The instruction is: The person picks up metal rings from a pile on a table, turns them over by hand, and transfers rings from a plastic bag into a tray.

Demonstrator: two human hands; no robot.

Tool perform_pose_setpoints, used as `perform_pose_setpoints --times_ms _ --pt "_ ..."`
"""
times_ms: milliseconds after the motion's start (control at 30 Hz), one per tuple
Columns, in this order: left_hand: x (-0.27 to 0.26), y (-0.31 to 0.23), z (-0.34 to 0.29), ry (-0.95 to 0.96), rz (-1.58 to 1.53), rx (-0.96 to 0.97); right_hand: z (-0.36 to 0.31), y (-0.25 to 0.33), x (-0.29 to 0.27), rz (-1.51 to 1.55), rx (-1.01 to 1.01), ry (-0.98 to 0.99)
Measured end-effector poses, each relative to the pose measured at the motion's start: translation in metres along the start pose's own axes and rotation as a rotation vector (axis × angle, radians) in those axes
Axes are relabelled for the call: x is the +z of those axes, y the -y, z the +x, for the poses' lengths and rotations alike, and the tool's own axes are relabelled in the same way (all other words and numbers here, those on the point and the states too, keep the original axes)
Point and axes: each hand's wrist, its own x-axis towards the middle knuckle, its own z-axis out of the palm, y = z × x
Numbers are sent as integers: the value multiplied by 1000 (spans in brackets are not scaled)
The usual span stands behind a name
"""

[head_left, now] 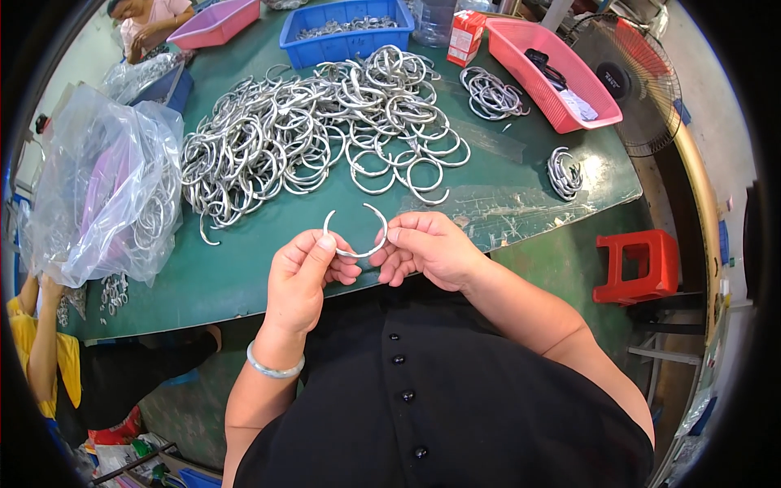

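Observation:
Between my two hands is a silvery open bangle [355, 255], its gap facing away from me, just over the table's near edge. My left hand [305, 264] pinches its left side between thumb and fingers. On the opposite side, my right hand [427, 248] grips the bangle with thumb and fingertips. A large heap of similar metal bangles [268, 138] lies beyond my hands on the green table [268, 260]. Two smaller groups sit to the right: a loose bundle [492, 93] farther back and a neat stack [564, 174] near the right edge.
A blue bin [346, 34] of small metal pieces and a pink basket [553, 77] stand at the back. Clear plastic bags [106, 187] cover the left side. A fan [626, 81] and a red stool [639, 267] are at right. Co-workers sit at far left and upper left.

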Motion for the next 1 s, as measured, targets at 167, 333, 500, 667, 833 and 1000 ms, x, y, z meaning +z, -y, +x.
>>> perform_pose_setpoints --times_ms 167,333,500,667,833,1000 --pt "3 1 -7 25 110 88 -3 -3 -1 -8 11 17" --pt "5 -4 -7 43 187 147 -2 0 -1 -47 -12 40" --pt "4 -5 -7 52 247 155 -3 0 -2 -111 -39 44" --pt "0 -5 -6 53 215 133 -5 0 -1 -189 -66 47" --pt "-2 -5 -6 55 200 122 -7 1 0 -215 -88 53" --pt "-3 -2 -3 84 183 116 -5 3 -1 -192 -73 19"
